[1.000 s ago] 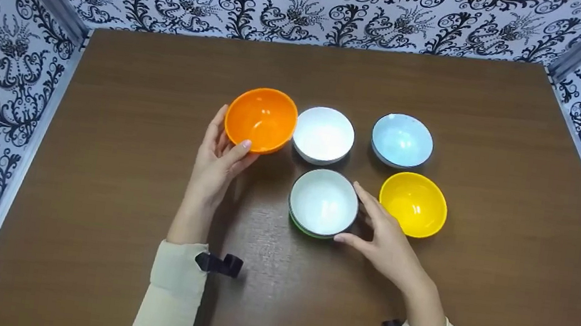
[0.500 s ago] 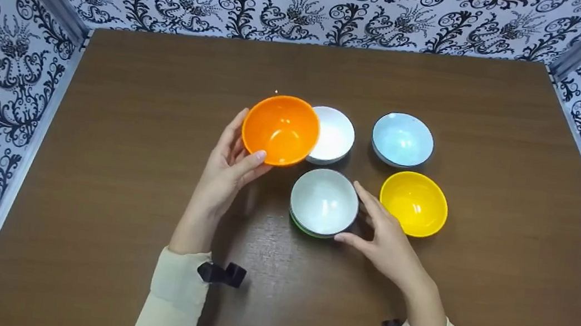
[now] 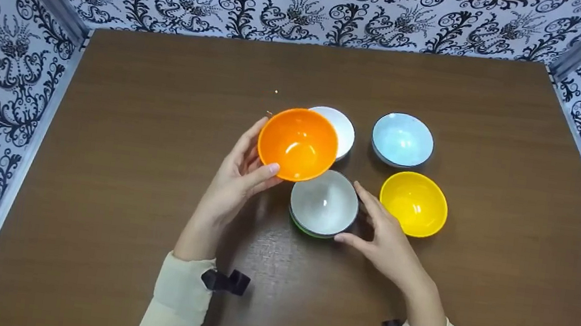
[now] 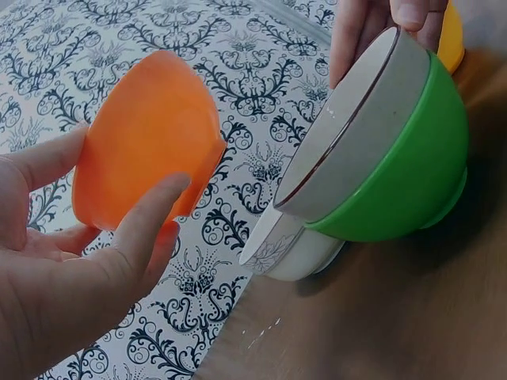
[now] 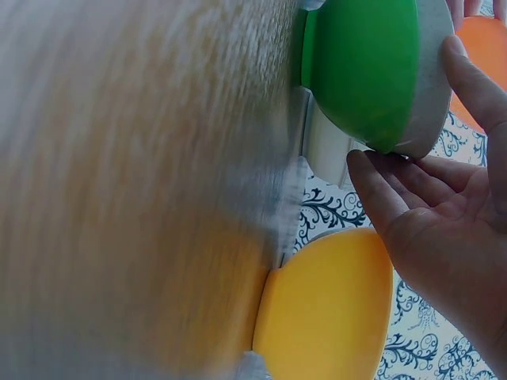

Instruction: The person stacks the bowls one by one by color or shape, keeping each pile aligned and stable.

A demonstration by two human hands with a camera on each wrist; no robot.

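Observation:
My left hand [image 3: 234, 183] holds an orange bowl [image 3: 298, 144] by its side, thumb near the rim and fingers behind it. The orange bowl is raised off the table and overlaps the white bowl [image 3: 346, 131] behind it in the head view. In front of that stands a stack: a greyish-white bowl [image 3: 325, 207] with a dark rim, nested in a green bowl [image 4: 404, 174]. My right hand [image 3: 389, 240] grips the stack's right side, thumb and fingers around the upper bowl near its rim, as the right wrist view shows.
A light blue bowl [image 3: 403, 140] stands at the back right, and a yellow bowl [image 3: 413, 204] sits just beyond my right hand. The brown wooden table [image 3: 127, 164] is bordered at the back and sides by patterned panels [image 3: 289, 5].
My left hand has carried the orange bowl right and toward me, from beside the white bowl to the upper left edge of the stack. The right hand and stack have stayed put.

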